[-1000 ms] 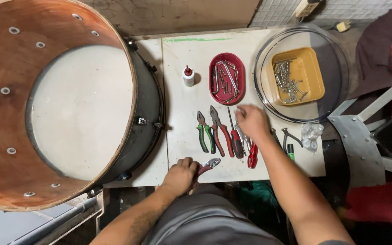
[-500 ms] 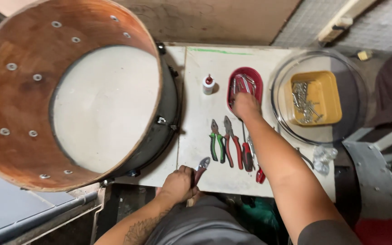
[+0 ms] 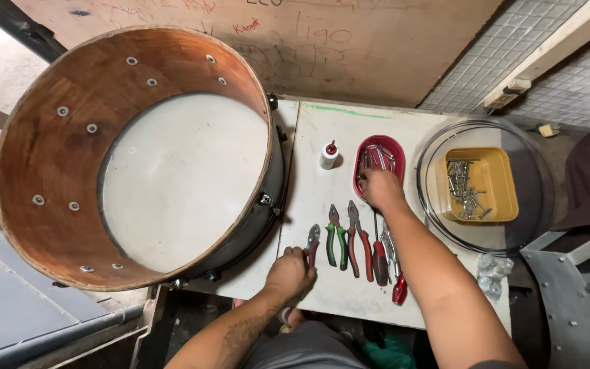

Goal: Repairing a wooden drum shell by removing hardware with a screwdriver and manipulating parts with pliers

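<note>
While gripped, pliers (image 3: 313, 240) tip-away, lengthwise.

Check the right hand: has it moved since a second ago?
Yes. The right hand went from the row of pliers away from the body to the red tray.

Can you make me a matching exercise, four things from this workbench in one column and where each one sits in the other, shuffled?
Things:
1. small glue bottle
2. screws
3. right hand
4. left hand

Places:
A. in the yellow tray
B. on the red-handled pliers nearest the drum
C. reaching into the red oval tray
D. upright between drum and red tray

Pairs: 1-D, 2-A, 3-C, 4-B
</note>
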